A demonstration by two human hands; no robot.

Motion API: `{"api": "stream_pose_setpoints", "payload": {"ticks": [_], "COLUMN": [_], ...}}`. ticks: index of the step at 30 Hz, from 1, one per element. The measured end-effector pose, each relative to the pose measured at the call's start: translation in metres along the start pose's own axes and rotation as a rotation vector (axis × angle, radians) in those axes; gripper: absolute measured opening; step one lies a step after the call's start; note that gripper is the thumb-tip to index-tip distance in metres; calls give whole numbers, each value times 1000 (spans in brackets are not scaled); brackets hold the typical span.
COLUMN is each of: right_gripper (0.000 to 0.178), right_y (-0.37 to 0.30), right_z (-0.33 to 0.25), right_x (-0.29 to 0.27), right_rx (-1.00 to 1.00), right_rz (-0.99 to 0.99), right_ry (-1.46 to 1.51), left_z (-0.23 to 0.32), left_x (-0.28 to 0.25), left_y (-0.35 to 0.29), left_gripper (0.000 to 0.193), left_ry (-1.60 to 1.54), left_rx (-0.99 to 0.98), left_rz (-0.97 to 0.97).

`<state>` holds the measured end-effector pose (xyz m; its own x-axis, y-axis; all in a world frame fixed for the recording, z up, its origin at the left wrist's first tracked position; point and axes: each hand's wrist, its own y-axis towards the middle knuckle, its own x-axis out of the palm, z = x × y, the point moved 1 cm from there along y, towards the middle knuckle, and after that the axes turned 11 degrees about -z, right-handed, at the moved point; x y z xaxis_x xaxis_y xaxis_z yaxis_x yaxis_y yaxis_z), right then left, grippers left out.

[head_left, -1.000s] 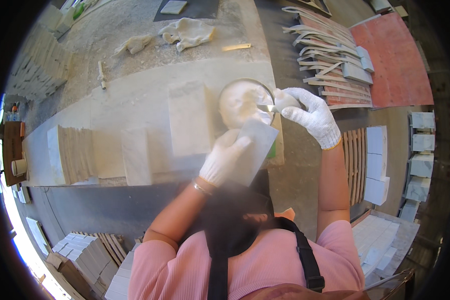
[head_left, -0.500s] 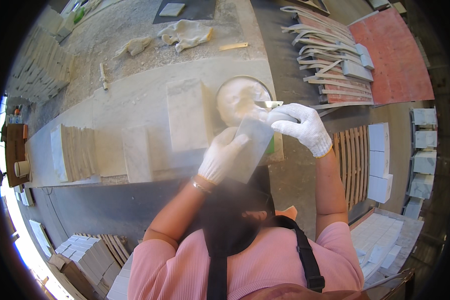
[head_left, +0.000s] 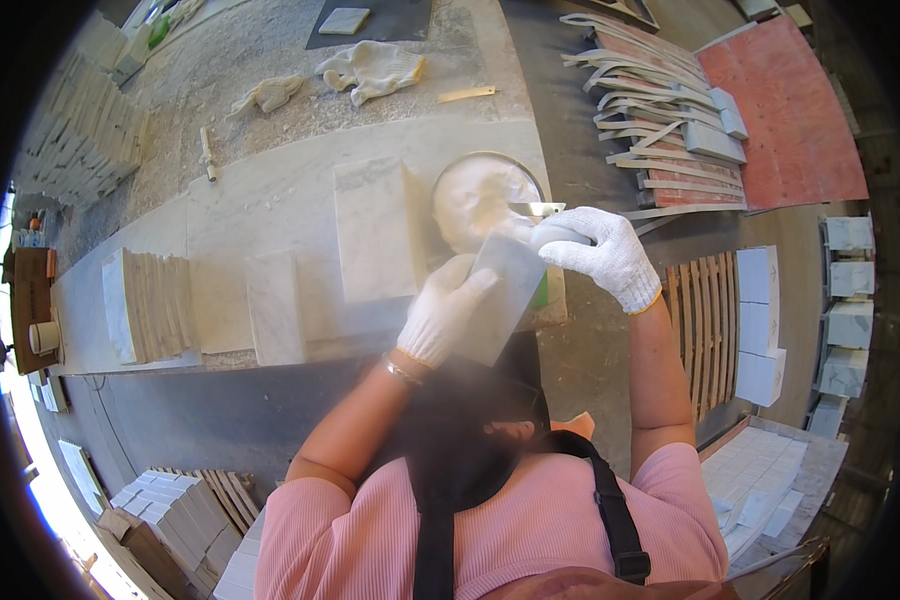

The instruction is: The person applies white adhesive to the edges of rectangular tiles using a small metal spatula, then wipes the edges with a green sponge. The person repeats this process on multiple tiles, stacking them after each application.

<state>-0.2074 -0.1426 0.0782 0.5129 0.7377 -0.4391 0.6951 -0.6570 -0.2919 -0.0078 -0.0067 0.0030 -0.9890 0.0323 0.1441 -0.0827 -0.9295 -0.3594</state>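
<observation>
My left hand [head_left: 442,312], in a white knit glove, grips a pale grey-white stone tile [head_left: 497,300] by its left side, thumb on its face. The tile is tilted above the table's front edge. My right hand [head_left: 605,250], gloved too, is closed round a pale, rounded object whose kind I cannot make out, at the tile's upper right corner. Just beyond the tile stands a round bowl of white paste [head_left: 475,192]. A flat metal blade [head_left: 537,209] rests in it, its end over the right rim. Something green shows partly behind the tile.
On the table, left of the bowl, lie a thick stack of tiles [head_left: 373,230], a smaller tile stack [head_left: 275,307] and a row of upright tiles [head_left: 150,307]. Loose gloves [head_left: 372,70] lie farther back. A slatted wooden pallet [head_left: 702,335] stands at the right.
My right hand has shifted slightly left with the pale object along the tile's corner. My left hand and the tile have hardly moved.
</observation>
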Motion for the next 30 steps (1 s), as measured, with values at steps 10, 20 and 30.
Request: {"api": "stream_pose_setpoints", "payload": {"ticks": [10, 20, 30], "right_gripper": [34, 36, 46], "right_y": [1, 4, 91], "right_z": [-4, -11, 20], "right_x": [1, -5, -38], "right_rx": [14, -22, -124], "right_rz": [5, -5, 243], "right_ry": [10, 139, 177], "left_z": [3, -2, 1], "left_x": [0, -1, -3], "left_y": [-1, -2, -1], "left_gripper": [41, 43, 41], "left_ry": [26, -28, -74], "left_rx": [24, 12, 6], "left_rz": [-7, -7, -25]}}
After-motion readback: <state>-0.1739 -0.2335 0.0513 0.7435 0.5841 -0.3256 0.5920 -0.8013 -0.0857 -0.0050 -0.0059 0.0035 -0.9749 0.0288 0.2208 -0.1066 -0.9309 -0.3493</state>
